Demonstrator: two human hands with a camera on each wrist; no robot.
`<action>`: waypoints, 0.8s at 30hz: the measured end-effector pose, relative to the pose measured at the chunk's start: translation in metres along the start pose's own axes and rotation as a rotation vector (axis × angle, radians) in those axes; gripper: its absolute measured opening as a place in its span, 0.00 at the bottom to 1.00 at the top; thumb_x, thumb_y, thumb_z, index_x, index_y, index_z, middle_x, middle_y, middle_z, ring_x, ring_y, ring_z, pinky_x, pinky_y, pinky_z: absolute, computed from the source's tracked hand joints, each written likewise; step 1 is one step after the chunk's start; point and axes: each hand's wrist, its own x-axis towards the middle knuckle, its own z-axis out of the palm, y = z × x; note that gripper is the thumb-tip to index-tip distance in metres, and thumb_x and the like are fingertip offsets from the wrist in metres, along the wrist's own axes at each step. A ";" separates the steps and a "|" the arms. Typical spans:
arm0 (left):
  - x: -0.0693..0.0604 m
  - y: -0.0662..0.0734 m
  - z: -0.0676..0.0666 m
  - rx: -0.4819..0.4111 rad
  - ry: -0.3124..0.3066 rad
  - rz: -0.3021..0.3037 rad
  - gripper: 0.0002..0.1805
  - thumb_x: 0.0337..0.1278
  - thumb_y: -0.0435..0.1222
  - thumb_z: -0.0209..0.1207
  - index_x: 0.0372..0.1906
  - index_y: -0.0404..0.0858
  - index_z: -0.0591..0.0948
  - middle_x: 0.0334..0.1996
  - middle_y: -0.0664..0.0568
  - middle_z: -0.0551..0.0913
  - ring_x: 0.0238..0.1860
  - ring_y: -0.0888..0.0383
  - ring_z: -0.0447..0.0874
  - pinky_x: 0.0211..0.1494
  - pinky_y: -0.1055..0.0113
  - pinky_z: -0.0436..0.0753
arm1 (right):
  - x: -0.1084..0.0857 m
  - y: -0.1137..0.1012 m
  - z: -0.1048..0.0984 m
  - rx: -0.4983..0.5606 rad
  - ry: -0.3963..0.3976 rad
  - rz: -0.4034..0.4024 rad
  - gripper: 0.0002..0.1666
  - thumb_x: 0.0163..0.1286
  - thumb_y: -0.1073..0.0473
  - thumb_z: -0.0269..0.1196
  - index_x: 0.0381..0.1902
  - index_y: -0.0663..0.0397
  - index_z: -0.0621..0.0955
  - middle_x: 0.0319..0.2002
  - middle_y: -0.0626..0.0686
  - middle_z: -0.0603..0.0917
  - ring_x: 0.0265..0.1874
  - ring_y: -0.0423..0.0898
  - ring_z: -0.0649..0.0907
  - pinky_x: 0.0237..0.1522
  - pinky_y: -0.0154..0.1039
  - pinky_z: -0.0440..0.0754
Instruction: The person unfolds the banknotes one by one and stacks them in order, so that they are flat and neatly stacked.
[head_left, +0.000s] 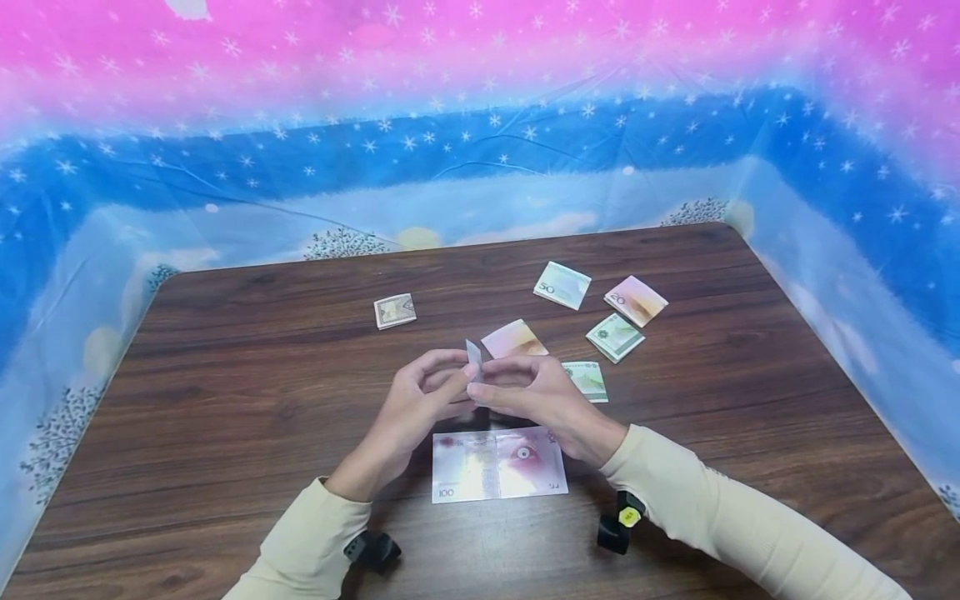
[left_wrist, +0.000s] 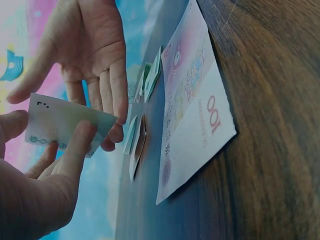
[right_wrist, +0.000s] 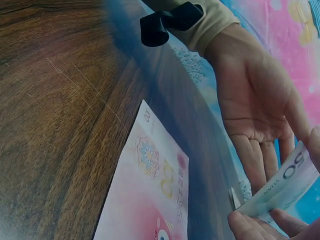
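Note:
A folded greenish 50 yuan banknote (right_wrist: pixel 286 181) stands on edge between the two hands, above the table. The left hand (head_left: pixel 411 402) holds it by its edges; in the left wrist view one finger lies across its face and the thumb is at its end. From the other side the right hand (head_left: pixel 551 400) holds it too, thumb near the left thumb. Below the hands, a pink 100 banknote (head_left: pixel 498 485) lies unfolded on the table, with a crease across its middle. The right wrist view shows the note's "50 YUAN" print.
On the brown wooden table (head_left: pixel 247 400) lie several folded banknotes: a brownish one (head_left: pixel 395 311), a 50 (head_left: pixel 562 285), a 20 (head_left: pixel 636 301), an orange-pink one (head_left: pixel 516 338), and green ones (head_left: pixel 615 337) at the right. A snowflake-patterned cloth (head_left: pixel 480 142) hangs behind.

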 end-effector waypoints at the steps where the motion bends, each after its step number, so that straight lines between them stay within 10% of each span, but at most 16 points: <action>1: 0.000 0.000 0.000 0.000 -0.001 0.006 0.22 0.70 0.37 0.62 0.62 0.30 0.75 0.55 0.33 0.82 0.48 0.48 0.88 0.56 0.49 0.85 | -0.001 -0.001 0.001 -0.016 -0.003 -0.003 0.33 0.59 0.57 0.77 0.60 0.64 0.79 0.57 0.59 0.83 0.56 0.51 0.84 0.58 0.46 0.83; 24: -0.008 0.009 -0.005 0.057 -0.015 0.012 0.24 0.69 0.28 0.52 0.68 0.28 0.70 0.57 0.33 0.81 0.48 0.52 0.87 0.52 0.60 0.87 | -0.009 -0.022 -0.008 0.087 -0.047 0.071 0.31 0.65 0.71 0.59 0.66 0.77 0.68 0.61 0.66 0.73 0.52 0.51 0.83 0.59 0.44 0.83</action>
